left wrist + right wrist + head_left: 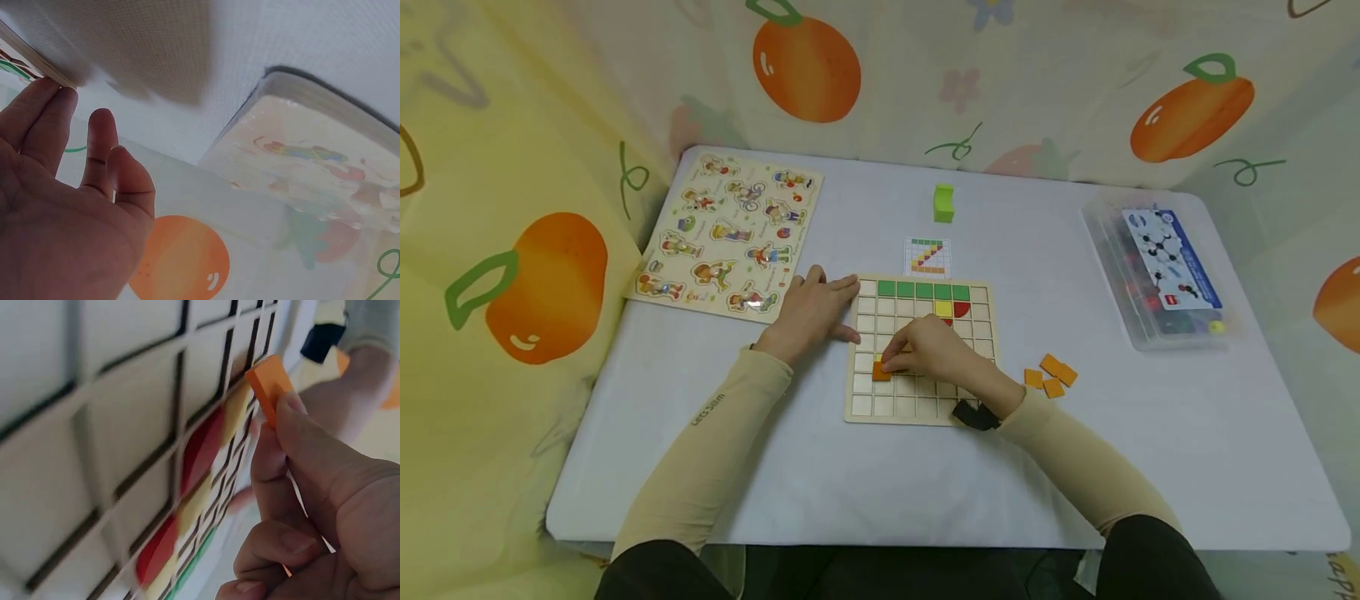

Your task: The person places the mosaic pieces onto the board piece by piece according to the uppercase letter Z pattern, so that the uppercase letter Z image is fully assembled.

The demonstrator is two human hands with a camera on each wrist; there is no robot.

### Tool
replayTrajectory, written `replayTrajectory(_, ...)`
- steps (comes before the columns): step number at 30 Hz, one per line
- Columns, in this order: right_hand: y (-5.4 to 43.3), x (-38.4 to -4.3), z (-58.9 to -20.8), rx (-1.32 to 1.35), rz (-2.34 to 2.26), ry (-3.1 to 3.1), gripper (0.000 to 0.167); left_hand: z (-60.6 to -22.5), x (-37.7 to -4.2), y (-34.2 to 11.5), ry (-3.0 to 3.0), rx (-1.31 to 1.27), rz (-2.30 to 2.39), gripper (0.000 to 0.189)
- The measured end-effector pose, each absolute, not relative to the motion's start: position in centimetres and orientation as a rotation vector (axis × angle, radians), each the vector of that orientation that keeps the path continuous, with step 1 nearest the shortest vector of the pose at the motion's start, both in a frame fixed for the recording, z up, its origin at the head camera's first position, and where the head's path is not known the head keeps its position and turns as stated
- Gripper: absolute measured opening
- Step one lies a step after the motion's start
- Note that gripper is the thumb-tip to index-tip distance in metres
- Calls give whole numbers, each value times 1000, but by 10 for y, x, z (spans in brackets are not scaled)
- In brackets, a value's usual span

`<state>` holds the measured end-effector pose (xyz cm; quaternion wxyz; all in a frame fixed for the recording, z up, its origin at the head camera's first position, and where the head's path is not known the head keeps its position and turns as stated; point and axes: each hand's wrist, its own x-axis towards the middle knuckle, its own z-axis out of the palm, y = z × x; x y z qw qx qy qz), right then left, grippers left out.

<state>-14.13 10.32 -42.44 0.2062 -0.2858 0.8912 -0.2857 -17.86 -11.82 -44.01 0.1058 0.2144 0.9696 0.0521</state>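
Note:
A wooden grid board (861,406) lies flat on the table. My right hand (932,350) pinches an orange square tile (269,384) between thumb and forefinger, just above the grid's left-centre cells. A sliver of orange also shows behind its curled fingers. At the board's left edge rests my left hand (808,312), fingers extended; its fingertips touch the rim in the left wrist view. Green tiles (924,290) fill part of the top row. Below them sit a yellow tile (943,308) and a red rounded tile (962,309); my right hand hides other cells.
Several loose orange tiles (1054,389) lie right of the board. Behind it are a small pattern card (927,257) and a green block (943,203). A picture puzzle board (730,229) lies back left, and a clear plastic case (1157,275) stands at right.

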Motion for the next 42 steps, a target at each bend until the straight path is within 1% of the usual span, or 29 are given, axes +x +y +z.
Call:
replayTrajectory(3,92,-138,-423,-829,-753,2487,14,-439,-179,-117,2861,640,149,96)
replayTrajectory(6,86,-136,-421,-798,-730,2471,14,-439,-180,-116,2862,647,148,96)
replayTrajectory(13,92,-134,-415,-691,-666,2461,10,-436,-181,-115,2862,642,149,97)
replayTrajectory(19,94,-132,-413,-675,-603,2476,10,-435,-181,-116,2856,637,157,97)
replayTrajectory(26,89,-125,-420,-708,-505,2598,10,-436,-180,-115,2847,634,155,95)
replayTrajectory(34,109,-126,-422,-760,-613,2678,12,-436,-179,-117,2855,637,170,95)
replayTrajectory(42,142,-132,-421,-588,-658,2730,14,-437,-177,-118,2848,630,170,95)
